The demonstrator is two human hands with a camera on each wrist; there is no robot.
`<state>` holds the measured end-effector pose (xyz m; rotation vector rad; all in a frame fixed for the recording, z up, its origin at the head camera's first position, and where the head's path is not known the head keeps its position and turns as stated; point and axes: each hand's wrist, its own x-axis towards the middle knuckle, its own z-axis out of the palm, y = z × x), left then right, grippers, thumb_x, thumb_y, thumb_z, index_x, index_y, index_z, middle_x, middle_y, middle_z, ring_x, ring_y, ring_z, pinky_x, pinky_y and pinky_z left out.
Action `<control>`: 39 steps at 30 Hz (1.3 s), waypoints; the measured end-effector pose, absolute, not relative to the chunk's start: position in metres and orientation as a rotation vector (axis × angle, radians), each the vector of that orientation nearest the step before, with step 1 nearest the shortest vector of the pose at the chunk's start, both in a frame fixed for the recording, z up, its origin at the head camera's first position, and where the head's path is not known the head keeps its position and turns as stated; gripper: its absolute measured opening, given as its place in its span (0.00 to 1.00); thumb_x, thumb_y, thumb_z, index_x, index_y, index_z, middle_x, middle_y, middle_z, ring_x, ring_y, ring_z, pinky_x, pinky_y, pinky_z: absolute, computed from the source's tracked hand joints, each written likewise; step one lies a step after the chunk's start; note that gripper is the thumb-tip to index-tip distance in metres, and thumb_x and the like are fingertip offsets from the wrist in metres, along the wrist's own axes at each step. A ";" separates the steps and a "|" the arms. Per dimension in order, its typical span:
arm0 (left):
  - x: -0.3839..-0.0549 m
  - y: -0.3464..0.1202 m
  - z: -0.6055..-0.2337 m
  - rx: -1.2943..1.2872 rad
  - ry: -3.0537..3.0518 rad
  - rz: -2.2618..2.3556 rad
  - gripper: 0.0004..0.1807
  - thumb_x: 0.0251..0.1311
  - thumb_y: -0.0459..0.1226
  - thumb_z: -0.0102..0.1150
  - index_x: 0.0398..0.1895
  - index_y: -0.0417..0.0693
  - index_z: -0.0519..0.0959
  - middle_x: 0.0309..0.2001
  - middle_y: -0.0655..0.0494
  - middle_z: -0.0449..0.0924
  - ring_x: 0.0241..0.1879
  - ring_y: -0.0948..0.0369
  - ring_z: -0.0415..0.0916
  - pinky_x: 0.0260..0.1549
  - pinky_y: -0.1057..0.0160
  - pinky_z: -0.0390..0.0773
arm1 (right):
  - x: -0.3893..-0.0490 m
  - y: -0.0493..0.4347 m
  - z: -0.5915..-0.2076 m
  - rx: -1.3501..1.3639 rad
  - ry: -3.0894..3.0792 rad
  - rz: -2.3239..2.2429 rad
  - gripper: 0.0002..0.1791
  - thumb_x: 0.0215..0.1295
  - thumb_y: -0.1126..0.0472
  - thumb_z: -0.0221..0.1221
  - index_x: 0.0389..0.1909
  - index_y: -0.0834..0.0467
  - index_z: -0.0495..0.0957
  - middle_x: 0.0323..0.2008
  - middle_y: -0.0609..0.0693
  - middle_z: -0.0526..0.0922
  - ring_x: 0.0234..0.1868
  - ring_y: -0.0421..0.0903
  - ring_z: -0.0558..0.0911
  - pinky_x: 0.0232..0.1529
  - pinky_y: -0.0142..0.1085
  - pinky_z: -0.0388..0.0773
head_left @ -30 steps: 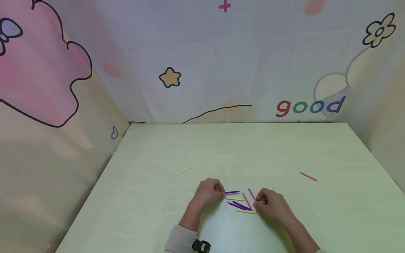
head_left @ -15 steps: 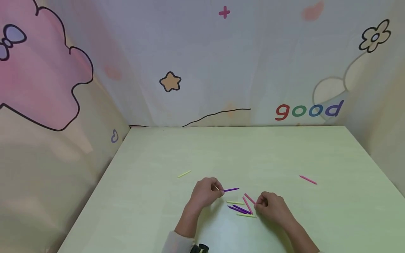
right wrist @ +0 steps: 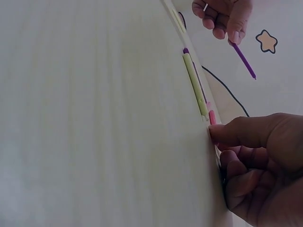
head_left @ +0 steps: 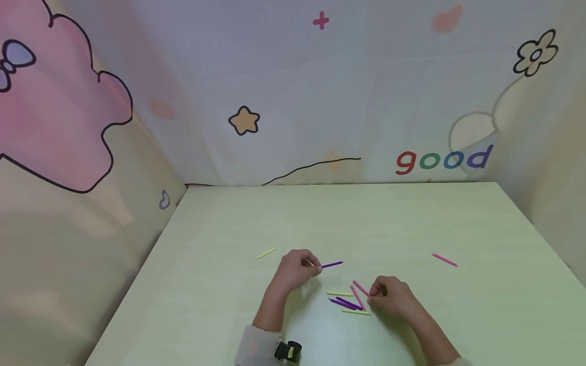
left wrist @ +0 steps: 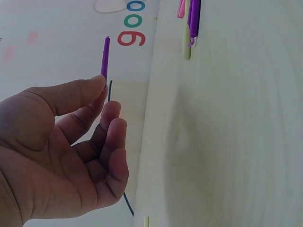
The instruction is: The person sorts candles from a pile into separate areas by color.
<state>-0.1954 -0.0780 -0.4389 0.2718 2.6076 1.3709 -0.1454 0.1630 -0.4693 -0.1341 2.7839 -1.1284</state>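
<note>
My left hand (head_left: 296, 270) pinches one end of a thin purple candle (head_left: 332, 264) between thumb and forefinger, raised off the table. In the left wrist view its wick end (left wrist: 107, 42) points away from the fingertips, while the other fingers curl loosely. Low at the table, my right hand (head_left: 392, 298) pinches the end of a pink candle (head_left: 360, 287). Beside that hand lies a small group: another pink candle (head_left: 357, 297), two purple candles (head_left: 346, 303) and two pale yellow ones, one at the back (head_left: 340, 294) and one in front (head_left: 356, 312).
A lone yellow candle (head_left: 266, 253) lies left of the group, behind my left hand. Farther right rests a single pink candle (head_left: 444, 260). The pale table (head_left: 220, 213) meets a printed cloth backdrop (head_left: 284, 76) at its far edge and along its left side.
My left hand has risen from the group and moved up and slightly left with the purple candle. The pink candle in my right hand has swung to a flatter slant.
</note>
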 end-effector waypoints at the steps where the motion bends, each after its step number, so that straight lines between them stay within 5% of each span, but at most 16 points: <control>1: -0.197 -0.078 -0.439 0.262 2.600 1.370 0.02 0.52 0.34 0.65 0.27 0.46 0.81 0.24 0.58 0.75 0.25 0.60 0.71 0.24 0.61 0.70 | -0.146 0.163 -0.469 -0.124 2.775 -1.126 0.08 0.47 0.69 0.65 0.22 0.57 0.75 0.19 0.46 0.69 0.25 0.43 0.68 0.28 0.37 0.65; 39: -0.264 -0.050 -0.452 0.222 2.598 1.373 0.04 0.55 0.37 0.64 0.31 0.46 0.82 0.29 0.57 0.76 0.30 0.60 0.71 0.29 0.63 0.71 | -0.152 0.159 -0.464 0.002 2.705 -1.093 0.06 0.48 0.69 0.61 0.20 0.59 0.74 0.19 0.47 0.71 0.22 0.44 0.69 0.22 0.35 0.67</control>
